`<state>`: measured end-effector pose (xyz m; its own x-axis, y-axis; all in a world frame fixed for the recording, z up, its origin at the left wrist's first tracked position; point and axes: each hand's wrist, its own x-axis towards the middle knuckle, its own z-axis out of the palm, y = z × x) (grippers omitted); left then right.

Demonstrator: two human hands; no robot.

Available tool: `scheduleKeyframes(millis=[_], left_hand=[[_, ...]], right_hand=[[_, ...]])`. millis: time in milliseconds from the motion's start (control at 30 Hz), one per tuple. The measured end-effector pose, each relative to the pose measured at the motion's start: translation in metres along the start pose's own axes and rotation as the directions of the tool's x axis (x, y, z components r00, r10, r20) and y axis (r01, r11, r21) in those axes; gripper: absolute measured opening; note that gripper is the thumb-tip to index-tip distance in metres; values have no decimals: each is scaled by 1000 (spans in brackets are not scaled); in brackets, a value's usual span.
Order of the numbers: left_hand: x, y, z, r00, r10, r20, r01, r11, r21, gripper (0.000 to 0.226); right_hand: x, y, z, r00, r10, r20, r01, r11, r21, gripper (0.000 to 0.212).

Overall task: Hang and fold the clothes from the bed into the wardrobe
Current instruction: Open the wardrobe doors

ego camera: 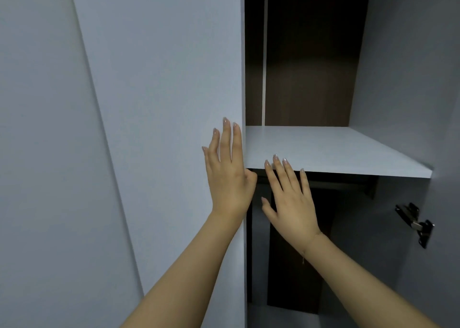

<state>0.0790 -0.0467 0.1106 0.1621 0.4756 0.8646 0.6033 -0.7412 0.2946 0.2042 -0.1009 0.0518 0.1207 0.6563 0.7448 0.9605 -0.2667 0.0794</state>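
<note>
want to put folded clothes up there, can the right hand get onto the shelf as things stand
Probably yes: the right hand is open just below the front edge of the shelf, with nothing lying on the shelf and no door in front of it.

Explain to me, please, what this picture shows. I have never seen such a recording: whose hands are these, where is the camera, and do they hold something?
There is no machine here. A person wears one camera on the head, so you look forward and down along their own bare arms. They stand at an open wardrobe. The left hand lies flat, fingers straight, against the pale panel beside the opening. The right hand reaches, fingers spread, toward the front edge of a white shelf; whether it touches is unclear. Neither hand holds anything, and no clothes show. A thin bracelet sits on the right wrist, and a metal hinge is at the right.
</note>
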Motion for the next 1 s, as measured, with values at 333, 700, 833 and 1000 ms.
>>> scheduleKeyframes(millis=[333,700,833,1000], left_hand=[[-63,-33,-135,998,57,13,-54,983,-178,92],[-111,-94,-253,981,-179,-75,151,947,-283,87],[-116,-118,-280,948,-261,-181,231,958,-172,78],[-118,-136,-299,924,-312,-221,280,946,-163,70]], right_hand=[[-46,-106,-71,999,-27,18,26,997,67,76],[-81,-191,-108,994,-90,58,80,983,164,76],[-78,-220,-111,985,-162,56,144,961,237,76],[-72,-248,-113,978,-206,26,191,939,286,77]])
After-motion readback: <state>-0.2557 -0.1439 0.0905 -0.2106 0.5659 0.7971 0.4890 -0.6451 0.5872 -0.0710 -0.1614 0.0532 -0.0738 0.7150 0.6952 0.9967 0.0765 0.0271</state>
